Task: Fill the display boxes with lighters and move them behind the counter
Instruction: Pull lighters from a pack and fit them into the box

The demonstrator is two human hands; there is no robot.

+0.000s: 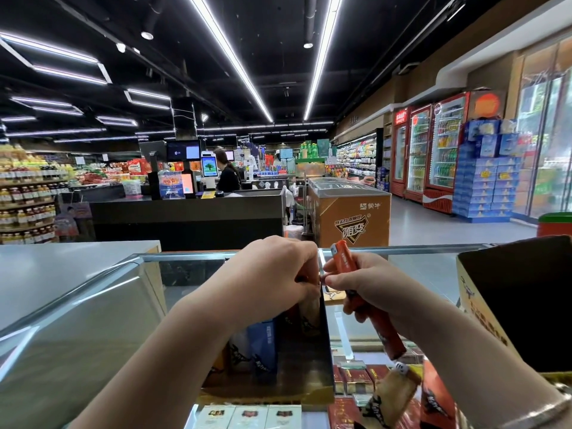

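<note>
A small dark display box [309, 360] stands on the glass counter [418, 264] in front of me, with several lighters inside, among them a blue one [263, 348]. My left hand [272, 274] is curled over the box's top far edge and grips a lighter there. My right hand [365, 286] grips orange lighters [343, 258], one sticking up and another pointing down. More lighters [393, 394] lie loose on the glass at the lower right.
A large open cardboard box [526, 305] stands on the counter at the right. Cigarette packs [247, 416] show under the glass. A grey counter section [62, 267] lies to the left. Beyond are a checkout desk with a person, a freezer chest [349, 209] and drink fridges.
</note>
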